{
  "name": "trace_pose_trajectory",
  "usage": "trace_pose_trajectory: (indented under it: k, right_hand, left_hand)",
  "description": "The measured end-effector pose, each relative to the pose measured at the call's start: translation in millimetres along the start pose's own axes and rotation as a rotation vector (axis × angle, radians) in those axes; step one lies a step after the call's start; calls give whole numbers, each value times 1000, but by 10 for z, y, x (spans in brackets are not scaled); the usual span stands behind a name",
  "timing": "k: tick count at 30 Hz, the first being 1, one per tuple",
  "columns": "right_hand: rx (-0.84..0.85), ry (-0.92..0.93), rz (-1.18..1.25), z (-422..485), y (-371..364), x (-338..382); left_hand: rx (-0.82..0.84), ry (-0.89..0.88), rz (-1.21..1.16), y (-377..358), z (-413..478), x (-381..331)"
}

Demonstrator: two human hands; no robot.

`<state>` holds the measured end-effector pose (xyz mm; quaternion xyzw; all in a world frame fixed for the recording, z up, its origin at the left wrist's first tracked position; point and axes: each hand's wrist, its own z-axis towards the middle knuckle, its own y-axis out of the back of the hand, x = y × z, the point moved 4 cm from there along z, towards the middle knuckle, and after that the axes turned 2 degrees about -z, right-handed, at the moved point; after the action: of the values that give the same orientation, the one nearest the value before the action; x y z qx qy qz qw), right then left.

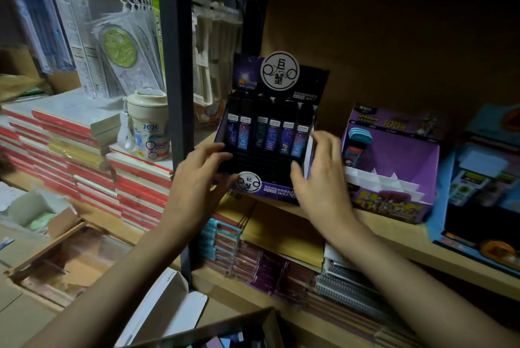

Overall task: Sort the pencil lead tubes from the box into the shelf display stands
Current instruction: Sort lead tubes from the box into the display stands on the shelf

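Wooden shelf [394,233], display stand [277,189] marked 巨蟹, cup [147,129] reading 2026

Left of a black metal upright [176,66], stacks of red-edged notebooks [84,156] fill the shelf. A cream lidded tumbler [147,125] printed "2026" stands on the stack nearest the upright. Behind it hang clear packets of rulers [121,46], one showing a green disc. At the far right sits a blue blister-packed item [484,178], its contents blurred. On the level below lie teal-edged booklets [222,238], a yellow-brown pad [281,229] and spiral-bound notebooks [351,283]. At lower left is an open cardboard carton [56,257], with an open white paper box [168,300] near it.
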<state>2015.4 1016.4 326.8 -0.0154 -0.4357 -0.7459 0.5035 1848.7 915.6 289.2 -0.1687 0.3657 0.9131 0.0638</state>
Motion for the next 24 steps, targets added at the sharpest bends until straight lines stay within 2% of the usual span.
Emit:
trace_pose_trajectory:
  k: [3,5,16,19,24]
  right_hand:
    - [214,-245,106,-207,-117,-174]
    - [300,-308,155,-237,-194,-208]
    - [367,-233,224,-83,-260,-271]
    - [328,-207,198,-66,-243,-250]
    - [256,58,-14,-337,-98,-64]
  left_hand:
    - [113,-103,103,-79,-58,-85]
    - [126,-94,117,-87,-79,-102]
    - [146,-67,120,-43,-96,-113]
    - [138,-86,138,18,-162,-113]
    - [151,-126,150,146,-460,-102]
